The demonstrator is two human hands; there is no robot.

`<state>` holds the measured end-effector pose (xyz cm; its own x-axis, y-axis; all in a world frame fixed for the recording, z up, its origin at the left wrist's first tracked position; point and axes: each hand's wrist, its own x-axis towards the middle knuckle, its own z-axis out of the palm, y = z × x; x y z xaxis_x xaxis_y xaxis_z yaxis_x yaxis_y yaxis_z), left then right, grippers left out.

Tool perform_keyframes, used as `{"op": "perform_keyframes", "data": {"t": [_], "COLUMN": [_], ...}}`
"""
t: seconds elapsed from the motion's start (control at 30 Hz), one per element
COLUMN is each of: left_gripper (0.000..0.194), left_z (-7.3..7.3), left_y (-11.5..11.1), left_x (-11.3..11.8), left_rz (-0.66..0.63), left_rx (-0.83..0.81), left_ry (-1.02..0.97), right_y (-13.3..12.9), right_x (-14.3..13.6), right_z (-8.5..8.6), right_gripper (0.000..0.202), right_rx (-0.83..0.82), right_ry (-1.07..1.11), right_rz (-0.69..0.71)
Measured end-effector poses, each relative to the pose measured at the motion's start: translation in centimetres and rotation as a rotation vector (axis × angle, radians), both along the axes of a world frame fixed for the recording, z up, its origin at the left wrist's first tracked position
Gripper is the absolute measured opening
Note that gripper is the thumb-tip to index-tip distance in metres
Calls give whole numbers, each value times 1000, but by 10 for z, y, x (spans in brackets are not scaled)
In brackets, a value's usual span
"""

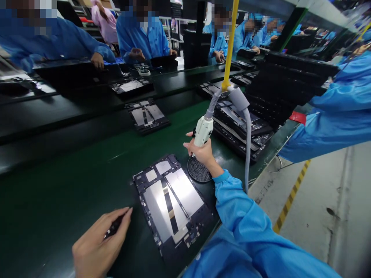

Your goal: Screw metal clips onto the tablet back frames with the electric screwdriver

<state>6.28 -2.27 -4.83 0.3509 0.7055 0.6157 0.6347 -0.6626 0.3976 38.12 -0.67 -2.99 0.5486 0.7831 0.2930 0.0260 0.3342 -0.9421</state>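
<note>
My right hand (pixel 203 153) is wrapped round a white electric screwdriver (pixel 203 130), which hangs from a yellow cord. The driver's lower end is hidden behind my fingers, above a round black dish (pixel 199 172) with a pitted surface. Nearer to me lies an opened tablet (pixel 166 200), its silver battery panels and dark ribbon cable exposed. To its left, thumb and fingertips of my left hand (pixel 100 241) are pinched together, apart from the tablet. A dark shape shows inside that hand, but I cannot make out what it is.
Another opened tablet (pixel 148 116) lies farther up the green bench (pixel 110 154). Stacked tablets (pixel 243 123) stand at the right, below a grey cable (pixel 248 150). Black trays (pixel 286 81) rise behind them. Co-workers in blue sit across the bench; another blue sleeve (pixel 344 100) is at the right.
</note>
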Motion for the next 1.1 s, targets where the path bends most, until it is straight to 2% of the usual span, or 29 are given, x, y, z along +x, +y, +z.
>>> {"op": "perform_keyframes", "data": {"t": [0.23, 0.4, 0.47, 0.57, 0.63, 0.73, 0.8, 0.9, 1.0, 1.1], "left_gripper": [25, 22, 18, 18, 19, 20, 19, 18, 19, 24], "left_z": [-12, -18, -20, -23, -23, -20, -17, -12, -9, -9], "left_y": [-2, -2, -6, -15, -20, -22, -20, -11, -2, 1], "left_x": [3, 10, 15, 25, 30, 32, 27, 14, 1, -4], "left_rz": [0, 2, 10, -31, -41, -11, 38, 171, 259, 247], "left_rx": [-204, -159, -160, -221, -296, -422, -491, -546, -556, -490], "left_ry": [60, 94, 71, 39, 55, 97, 121, 137, 113, 31], "right_y": [2, 1, -6, -18, -25, -30, -27, -18, -11, -10], "right_x": [-2, 2, -2, -20, -42, -85, -112, -137, -145, -146], "right_z": [-3, -2, 7, 29, 45, 60, 60, 48, 35, 28], "right_gripper": [23, 23, 26, 31, 34, 31, 28, 27, 21, 14], "right_rx": [-14, 7, 50, 145, 162, 77, 8, -75, -121, -137], "right_ry": [9, -35, -29, -11, 1, -15, -40, -60, -84, -100], "right_rz": [18, -3, -13, 21, 131, 338, 424, 477, 506, 516]}}
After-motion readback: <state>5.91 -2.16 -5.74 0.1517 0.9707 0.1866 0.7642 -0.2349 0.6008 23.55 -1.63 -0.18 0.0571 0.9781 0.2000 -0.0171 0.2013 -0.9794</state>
